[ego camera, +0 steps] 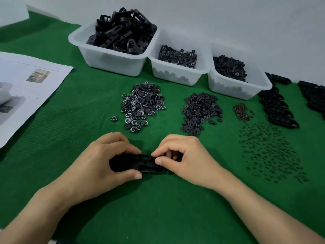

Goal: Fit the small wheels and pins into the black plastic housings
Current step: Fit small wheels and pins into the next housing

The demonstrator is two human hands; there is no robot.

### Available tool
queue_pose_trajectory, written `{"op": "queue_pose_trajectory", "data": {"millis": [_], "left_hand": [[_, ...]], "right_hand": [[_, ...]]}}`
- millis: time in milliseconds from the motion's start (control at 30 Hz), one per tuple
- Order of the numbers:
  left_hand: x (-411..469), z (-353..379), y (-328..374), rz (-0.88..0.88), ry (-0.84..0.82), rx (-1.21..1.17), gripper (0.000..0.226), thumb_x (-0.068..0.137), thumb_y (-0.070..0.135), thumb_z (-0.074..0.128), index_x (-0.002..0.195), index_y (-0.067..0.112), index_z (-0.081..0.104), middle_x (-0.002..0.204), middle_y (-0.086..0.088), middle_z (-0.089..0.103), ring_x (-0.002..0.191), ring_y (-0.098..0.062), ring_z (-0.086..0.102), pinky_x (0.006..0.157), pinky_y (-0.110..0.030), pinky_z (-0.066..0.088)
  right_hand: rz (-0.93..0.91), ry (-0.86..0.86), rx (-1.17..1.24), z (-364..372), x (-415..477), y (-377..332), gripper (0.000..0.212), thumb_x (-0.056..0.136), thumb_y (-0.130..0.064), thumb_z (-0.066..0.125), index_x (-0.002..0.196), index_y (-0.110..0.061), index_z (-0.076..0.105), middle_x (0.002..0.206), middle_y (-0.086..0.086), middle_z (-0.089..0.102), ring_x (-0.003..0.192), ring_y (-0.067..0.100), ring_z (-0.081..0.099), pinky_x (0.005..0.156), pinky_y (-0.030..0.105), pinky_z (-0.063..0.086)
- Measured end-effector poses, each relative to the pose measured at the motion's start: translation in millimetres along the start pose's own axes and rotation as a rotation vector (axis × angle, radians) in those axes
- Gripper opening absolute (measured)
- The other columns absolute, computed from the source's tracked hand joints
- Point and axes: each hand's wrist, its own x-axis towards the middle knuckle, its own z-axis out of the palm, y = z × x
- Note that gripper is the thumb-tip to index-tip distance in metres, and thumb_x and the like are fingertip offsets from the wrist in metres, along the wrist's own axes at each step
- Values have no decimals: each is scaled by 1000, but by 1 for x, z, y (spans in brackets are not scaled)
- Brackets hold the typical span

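A black plastic housing (146, 164) lies on the green cloth between my two hands. My left hand (107, 159) grips its left end, thumb at the near edge and fingers over the far edge. My right hand (184, 155) pinches at the housing's right part with thumb and forefinger; whatever small part sits between those fingertips is hidden. Beyond them lie a pile of numbered wheels (141, 105), a pile of plain black wheels (201, 111) and a spread of small dark pins (270, 152).
Three translucent bins stand at the back: one with housings (112, 57), two with wheels (177, 74) (237, 88). A small heap of brown clips (242, 111) and a row of housings (279, 110) lie at the right. Printed sheets (26, 88) lie at the left.
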Motion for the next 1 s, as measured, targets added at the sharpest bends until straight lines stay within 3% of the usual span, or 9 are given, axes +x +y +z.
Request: {"op": "queue_pose_trajectory", "data": {"millis": [167,300,400,467,600,667,767,1000], "left_hand": [[0,-1,-1,-30,41,-25,43,58,51,71,95,30,66,91,14,57,83,-3,54,72,-13,42],[2,-1,-2,-34,47,-31,45,57,48,72,94,24,65,90,11,58,82,-6,52,72,-15,42],[2,0,-3,-34,50,-35,45,57,49,73,93,24,65,89,10,57,80,-6,51,70,-13,41],[2,0,-4,-42,57,-38,46,57,52,75,92,24,65,87,10,57,80,-7,50,69,-13,40],[3,1,-3,-72,70,-48,47,57,54,69,92,23,65,86,9,57,79,-8,49,69,-14,40],[2,0,-3,-80,63,-53,48,57,55,68,93,24,64,87,11,57,81,-8,49,70,-12,40],[2,0,-4,-85,54,-65,48,58,57,66,95,27,62,90,13,56,84,-5,49,71,-10,39],[2,0,-6,-81,62,-63,51,57,59,66,97,26,63,92,14,55,85,-4,50,74,-9,39]], "right_hand": [[193,195,-36,-24,25,16,14,85,-5,61,89,-16,69,77,-10,64,66,6,62,67,21,52],[200,138,-160,-21,36,19,16,83,-4,62,92,-15,69,78,-10,62,66,5,59,65,10,46],[133,114,-231,-14,46,14,13,81,-12,68,92,-17,71,72,-16,57,62,-4,52,63,5,40],[102,96,-310,-7,57,12,14,80,-19,69,95,-19,70,70,-17,53,60,-6,49,63,8,36],[102,81,-404,4,72,7,13,79,-30,69,90,-23,67,72,-13,53,69,6,52,69,26,45],[118,84,-381,4,74,6,7,78,-27,70,81,-24,64,70,-13,55,66,2,52,65,24,45],[112,78,-296,0,67,8,13,75,-15,72,73,-22,61,67,-13,56,57,-5,49,56,10,34],[152,73,-184,-6,46,12,20,73,-14,75,90,-21,69,76,-9,58,59,2,48,59,9,40]]}}
